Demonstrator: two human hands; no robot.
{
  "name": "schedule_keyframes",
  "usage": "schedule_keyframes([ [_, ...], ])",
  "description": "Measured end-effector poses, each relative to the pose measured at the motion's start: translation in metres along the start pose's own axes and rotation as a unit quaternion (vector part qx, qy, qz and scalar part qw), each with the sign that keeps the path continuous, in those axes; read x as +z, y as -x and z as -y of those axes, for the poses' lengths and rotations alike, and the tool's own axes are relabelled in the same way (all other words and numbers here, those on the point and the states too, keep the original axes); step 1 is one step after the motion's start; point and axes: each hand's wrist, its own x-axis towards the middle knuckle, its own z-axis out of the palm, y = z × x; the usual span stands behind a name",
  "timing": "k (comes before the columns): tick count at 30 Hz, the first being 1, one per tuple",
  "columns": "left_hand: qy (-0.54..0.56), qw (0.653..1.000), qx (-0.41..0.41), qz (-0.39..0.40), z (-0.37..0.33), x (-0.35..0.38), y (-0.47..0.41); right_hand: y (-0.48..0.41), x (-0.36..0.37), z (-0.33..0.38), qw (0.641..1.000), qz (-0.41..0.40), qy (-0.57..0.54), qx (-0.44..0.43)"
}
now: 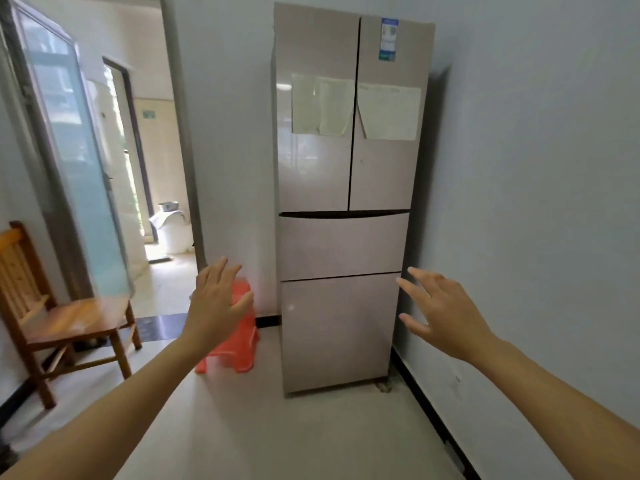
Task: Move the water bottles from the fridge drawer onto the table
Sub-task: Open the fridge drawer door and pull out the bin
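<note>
A tall pale-pink fridge [346, 174] stands against the back wall in the right corner, with two upper doors and two drawers below. The upper drawer [343, 245] and the lower drawer [337, 332] are both closed. No water bottles and no table are in view. My left hand [216, 299] is raised to the left of the fridge, fingers spread, holding nothing. My right hand [440, 311] is raised at the fridge's right edge, level with the lower drawer, fingers spread and empty. Neither hand touches the fridge.
A red plastic stool [239, 348] sits on the floor just left of the fridge, partly behind my left hand. A wooden chair [65, 323] stands at the left wall. A glass door [72, 161] stands open onto a doorway. The right wall [536, 237] runs close beside the fridge.
</note>
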Motion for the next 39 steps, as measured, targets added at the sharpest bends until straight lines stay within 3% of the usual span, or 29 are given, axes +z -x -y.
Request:
schedule_keyframes([
  [3, 0.021, 1.0, -0.021, -0.008, 0.005, 0.024, -0.042, -0.035, 0.031, -0.032, 0.999, -0.014, 0.027, -0.034],
  [6, 0.03, 0.999, -0.031, -0.002, 0.005, 0.05, -0.087, -0.075, 0.064, -0.065, 0.999, -0.039, 0.011, -0.015],
  [13, 0.025, 0.998, -0.056, 0.003, 0.018, 0.104, -0.152, -0.121, 0.149, -0.093, 0.998, -0.028, -0.016, -0.047],
  [20, 0.017, 0.994, -0.103, -0.03, 0.029, 0.167, -0.232, -0.201, 0.237, -0.138, 0.992, -0.05, -0.023, -0.111],
  [23, 0.012, 0.993, -0.11, -0.043, 0.032, 0.178, -0.269, -0.242, 0.27, -0.162, 0.992, -0.051, -0.049, -0.102],
  [29, -0.014, 0.985, -0.152, -0.086, 0.039, 0.202, -0.326, -0.31, 0.349, -0.183, 0.989, -0.001, -0.109, -0.1],
  [39, -0.05, 0.966, -0.25, -0.052, 0.108, 0.243, -0.373, -0.359, 0.472, -0.146, 0.975, 0.107, -0.148, -0.123],
])
